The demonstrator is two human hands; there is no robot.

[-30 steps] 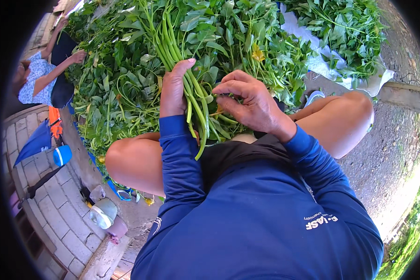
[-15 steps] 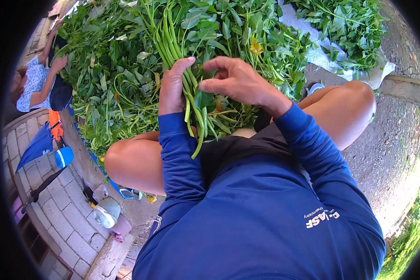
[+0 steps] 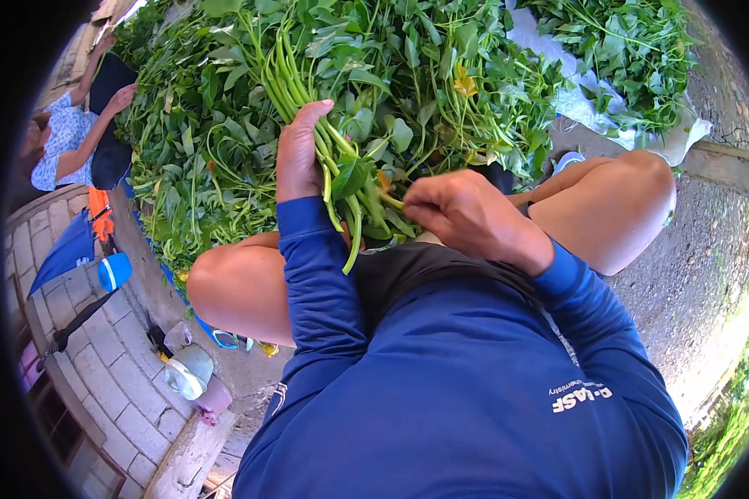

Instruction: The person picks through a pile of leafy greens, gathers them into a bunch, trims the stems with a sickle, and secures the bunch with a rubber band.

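My left hand (image 3: 300, 154) is wrapped round a bunch of long green leafy stems (image 3: 285, 79), thumb lying across them. The cut ends of the stems hang below that hand, toward my lap, and a loose green leaf (image 3: 354, 176) shows among them. To the right, my right hand (image 3: 466, 212) is closed with its fingers pinched together, low beside the stem ends. Its fingertips meet near a yellowish stem, and what they hold, if anything, I cannot make out. A big heap of leafy greens (image 3: 216, 125) spreads under and beyond both hands.
More greens (image 3: 616, 58) lie on a white sheet (image 3: 574, 96) at the far right. Another person (image 3: 75, 141) reaches toward the heap at the left. A blue container (image 3: 114, 271) and a pale lidded tub (image 3: 189, 372) stand on the left paving. My bent knees flank the heap's near edge.
My right hand has moved down and to the right, away from the bunch, and its fingers have closed. My left hand keeps its hold on the stems, barely shifted.
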